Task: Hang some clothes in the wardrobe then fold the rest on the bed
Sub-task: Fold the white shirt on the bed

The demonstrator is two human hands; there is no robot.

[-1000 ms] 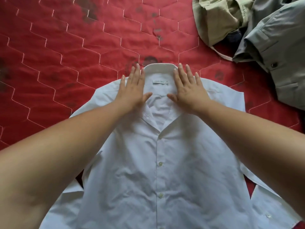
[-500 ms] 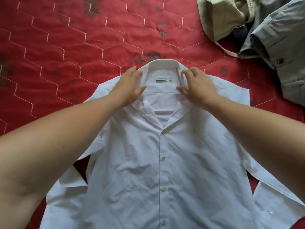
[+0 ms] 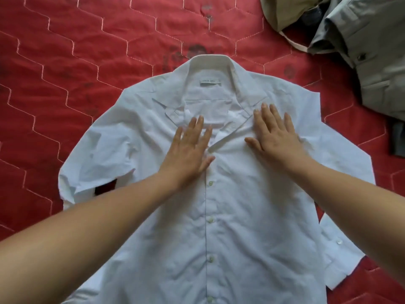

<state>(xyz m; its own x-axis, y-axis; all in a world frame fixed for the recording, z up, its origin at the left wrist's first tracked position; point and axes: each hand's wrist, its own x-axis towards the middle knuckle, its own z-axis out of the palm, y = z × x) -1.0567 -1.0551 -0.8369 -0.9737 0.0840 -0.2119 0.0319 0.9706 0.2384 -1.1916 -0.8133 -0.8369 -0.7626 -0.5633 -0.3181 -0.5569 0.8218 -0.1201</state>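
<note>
I'm seeing the shirt (image 3: 230,216) lying face up, buttoned, on the red quilt (image 3: 87,51). The left hand (image 3: 188,150) and right hand (image 3: 276,137) are pressing flat on its chest below the collar (image 3: 210,60), fingers spread. Other clothes (image 3: 372,51) are lying far right.

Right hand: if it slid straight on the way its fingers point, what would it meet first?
Probably the collar flap of the white shirt, lying just beyond the fingertips of the right hand.
</note>
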